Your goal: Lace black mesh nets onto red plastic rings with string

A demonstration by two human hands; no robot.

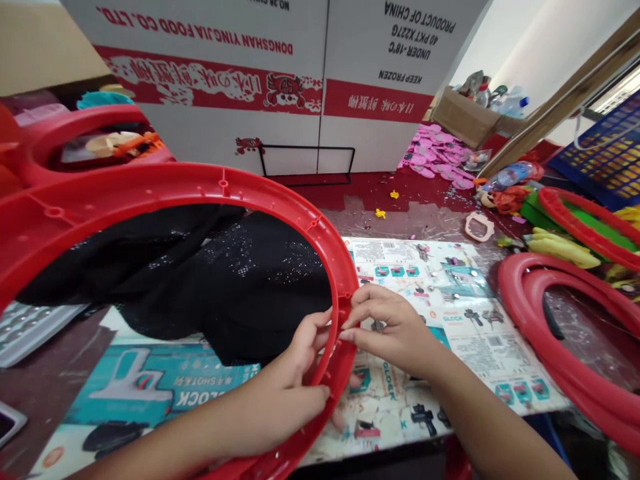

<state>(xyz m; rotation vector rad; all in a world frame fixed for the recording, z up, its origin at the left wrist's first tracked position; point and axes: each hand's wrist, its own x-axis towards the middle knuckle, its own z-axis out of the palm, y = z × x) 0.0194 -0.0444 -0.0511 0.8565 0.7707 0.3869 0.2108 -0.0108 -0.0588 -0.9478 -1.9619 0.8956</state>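
Observation:
A large red plastic ring (210, 183) is held tilted over the table in front of me, with black sparkly fabric (240, 280) showing through its opening. My left hand (295, 380) reaches through the ring and grips its right rim from inside, fingers curled around the plastic. My right hand (390, 327) meets it from outside, fingertips pinched against the same rim spot; whether something small sits between them I cannot make out.
More red rings (560, 347) lie stacked at right, beside yellow parts (560, 248) on a green piece. Printed toy-gun packaging cards (450, 300) cover the table. A big white and red carton (280, 73) stands behind. Pink pieces (435, 153) are piled at back right.

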